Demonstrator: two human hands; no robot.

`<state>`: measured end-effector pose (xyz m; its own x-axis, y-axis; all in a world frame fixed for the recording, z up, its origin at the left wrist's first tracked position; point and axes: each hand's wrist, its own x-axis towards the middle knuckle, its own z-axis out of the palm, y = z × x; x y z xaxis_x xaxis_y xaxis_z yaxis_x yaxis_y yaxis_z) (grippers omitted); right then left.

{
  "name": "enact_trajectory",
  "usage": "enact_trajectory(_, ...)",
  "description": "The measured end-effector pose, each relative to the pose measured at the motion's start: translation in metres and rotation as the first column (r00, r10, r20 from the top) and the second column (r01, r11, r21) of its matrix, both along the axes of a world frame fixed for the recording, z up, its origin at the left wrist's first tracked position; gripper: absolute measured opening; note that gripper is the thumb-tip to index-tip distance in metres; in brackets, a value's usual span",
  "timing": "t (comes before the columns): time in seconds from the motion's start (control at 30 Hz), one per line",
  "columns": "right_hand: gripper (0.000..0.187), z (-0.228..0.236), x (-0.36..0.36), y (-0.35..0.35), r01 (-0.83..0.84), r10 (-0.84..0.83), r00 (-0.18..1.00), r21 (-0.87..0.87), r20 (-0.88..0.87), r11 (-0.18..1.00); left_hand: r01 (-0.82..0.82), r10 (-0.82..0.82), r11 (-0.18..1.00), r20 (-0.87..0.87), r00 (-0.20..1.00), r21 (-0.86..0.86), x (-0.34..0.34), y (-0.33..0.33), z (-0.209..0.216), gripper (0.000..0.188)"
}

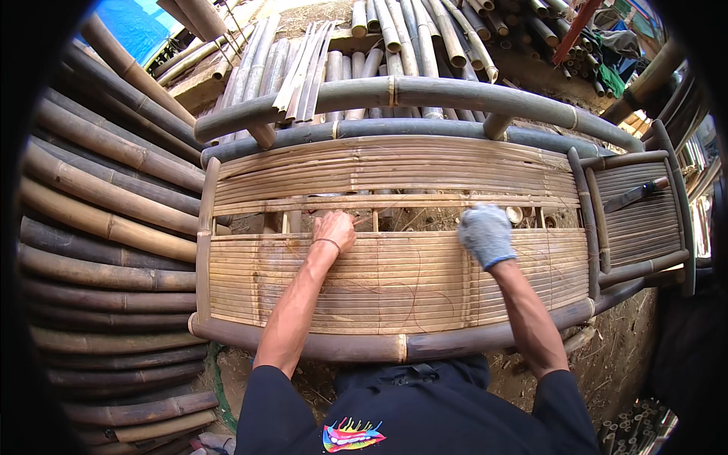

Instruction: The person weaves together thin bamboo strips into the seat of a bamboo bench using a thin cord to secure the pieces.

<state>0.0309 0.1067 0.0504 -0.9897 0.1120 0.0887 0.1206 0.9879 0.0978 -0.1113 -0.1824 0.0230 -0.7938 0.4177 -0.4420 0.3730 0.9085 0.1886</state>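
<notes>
Left grip (334, 230) sits at edge of open gap (425, 218) in bamboo bench (394, 284), right grip (485, 233) just beside same gap. Gap narrow, short sticks (374, 220) cross it. Beyond grips: slatted back (394, 171) and thick rails (425, 91) block way. Flat seat slats nearer than grips leave room. Stacked bamboo poles (106, 197) wall off far left. Small bench (637, 212) stands right of right grip.

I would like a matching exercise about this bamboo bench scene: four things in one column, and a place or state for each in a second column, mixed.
1. left hand
2. right hand
3. bamboo poles
4. tool

A. lying on the small slatted seat at the right
B. stacked at the left
C. bare, with a wristband
D. in a grey glove

Pairs: 1-C, 2-D, 3-B, 4-A
</notes>
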Motion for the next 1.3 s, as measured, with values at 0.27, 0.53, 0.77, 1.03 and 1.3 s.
enact_trajectory(0.27, 0.017, -0.154, -0.123, -0.089, -0.579, 0.729, 0.610, -0.453, 0.312, 0.678, 0.001, -0.090, 0.939, 0.243, 0.966, 0.343, -0.024, 0.021, -0.063, 0.028)
enact_trajectory(0.53, 0.029, -0.036, -0.069, -0.093, -0.036, 0.192, 0.972, -0.723, 0.134, 0.690, -0.291, 0.130, 0.822, 0.337, 0.933, 0.490, -0.009, -0.005, -0.005, 0.030)
enact_trajectory(0.77, 0.016, 0.009, -0.015, -0.105, -0.311, 0.197, 0.947, -0.872, -0.253, 0.377, -0.505, -0.136, 0.616, 0.714, 0.687, 0.604, 0.003, -0.018, 0.027, 0.036)
enact_trajectory(1.03, 0.034, 0.186, 0.147, 0.033, -0.777, -0.430, 0.622, -0.448, -0.654, -0.442, 0.436, -0.334, 0.389, -0.317, 0.888, 0.812, 0.109, 0.056, 0.058, 0.043)
enact_trajectory(1.3, 0.055, 0.063, 0.054, -0.010, 0.511, -0.121, 0.839, -0.845, 0.530, -0.157, 0.447, -0.327, 0.215, -0.368, 0.871, 0.868, 0.215, 0.064, 0.086, 0.015)
